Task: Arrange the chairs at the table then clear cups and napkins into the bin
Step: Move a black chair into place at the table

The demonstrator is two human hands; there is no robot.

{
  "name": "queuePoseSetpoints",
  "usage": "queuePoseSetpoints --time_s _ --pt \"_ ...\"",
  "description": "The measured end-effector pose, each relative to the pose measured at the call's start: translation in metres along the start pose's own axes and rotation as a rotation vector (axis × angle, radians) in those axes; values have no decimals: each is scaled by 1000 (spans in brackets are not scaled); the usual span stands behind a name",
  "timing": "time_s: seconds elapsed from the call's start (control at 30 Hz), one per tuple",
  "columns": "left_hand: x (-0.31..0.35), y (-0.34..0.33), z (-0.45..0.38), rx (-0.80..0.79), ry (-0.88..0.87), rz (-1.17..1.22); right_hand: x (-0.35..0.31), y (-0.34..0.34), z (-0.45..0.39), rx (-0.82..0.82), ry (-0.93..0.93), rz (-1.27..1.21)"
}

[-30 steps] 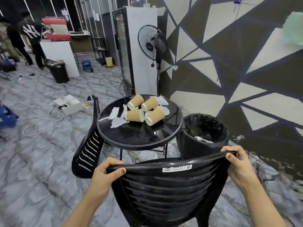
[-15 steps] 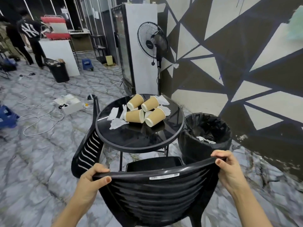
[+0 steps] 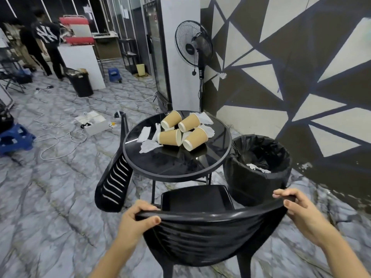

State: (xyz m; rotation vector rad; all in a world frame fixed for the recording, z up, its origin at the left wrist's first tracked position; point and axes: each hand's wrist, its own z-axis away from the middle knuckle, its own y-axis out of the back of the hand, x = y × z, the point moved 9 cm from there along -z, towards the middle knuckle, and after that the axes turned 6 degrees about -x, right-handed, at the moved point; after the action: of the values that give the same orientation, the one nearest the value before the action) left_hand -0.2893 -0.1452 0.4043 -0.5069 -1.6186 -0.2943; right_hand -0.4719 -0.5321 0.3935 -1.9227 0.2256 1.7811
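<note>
A black plastic chair (image 3: 202,233) stands upright in front of me, its seat facing the round black table (image 3: 172,167). My left hand (image 3: 136,221) grips the left end of its backrest top and my right hand (image 3: 299,213) grips the right end. Several tan paper cups (image 3: 170,137) lie on their sides on the table among crumpled white napkins (image 3: 149,146). A second black chair (image 3: 114,177) leans tipped against the table's left edge. To the right of the table stands a black lined bin (image 3: 259,177) with white paper inside.
A standing fan (image 3: 193,45) and a white fridge (image 3: 176,57) are behind the table by the patterned wall. Cables and a white box (image 3: 92,122) lie on the marble floor to the left. A blue stool (image 3: 14,137), another bin (image 3: 80,81) and a person (image 3: 48,41) are farther off.
The chair I hold has come down and tilted upright, so its seat now shows, close to the table. Both hands keep their grip on the backrest.
</note>
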Motion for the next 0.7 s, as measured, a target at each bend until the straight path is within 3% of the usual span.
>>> queuePoseSetpoints --time_s 0.27,0.47,0.7 --pt "-1 49 -24 -79 103 -24 28 -44 31 90 66 -5" --pt "-27 49 15 33 149 50 16 -50 6 -20 85 -9" --pt "-35 5 22 44 157 30 13 -7 -6 -48 -86 120"
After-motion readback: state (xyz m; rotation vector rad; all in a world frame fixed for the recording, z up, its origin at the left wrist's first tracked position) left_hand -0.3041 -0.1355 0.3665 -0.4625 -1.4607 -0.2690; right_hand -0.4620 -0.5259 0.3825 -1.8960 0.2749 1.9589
